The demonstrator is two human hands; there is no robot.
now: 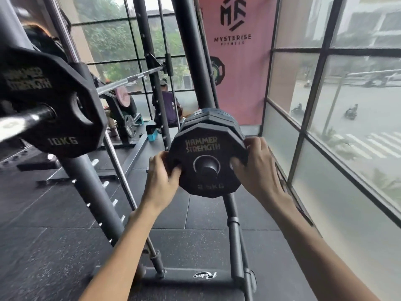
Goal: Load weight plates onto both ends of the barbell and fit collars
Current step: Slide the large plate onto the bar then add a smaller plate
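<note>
Your left hand (163, 172) and right hand (252, 161) grip opposite edges of the 2.5 kg plate (206, 148), seated on its storage peg (209, 169). A 10 kg plate (54, 101) sits on the barbell (23, 122).

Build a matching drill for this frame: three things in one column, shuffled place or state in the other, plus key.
Column A
1. 10KG plate
2. small front plate
3. banner

Column B
a. pink, hanging beside the window
b. on the barbell sleeve, upper left
c. on a storage peg, gripped at its edges by left hand and right hand

Pairs: 1-b; 2-c; 3-a
</note>
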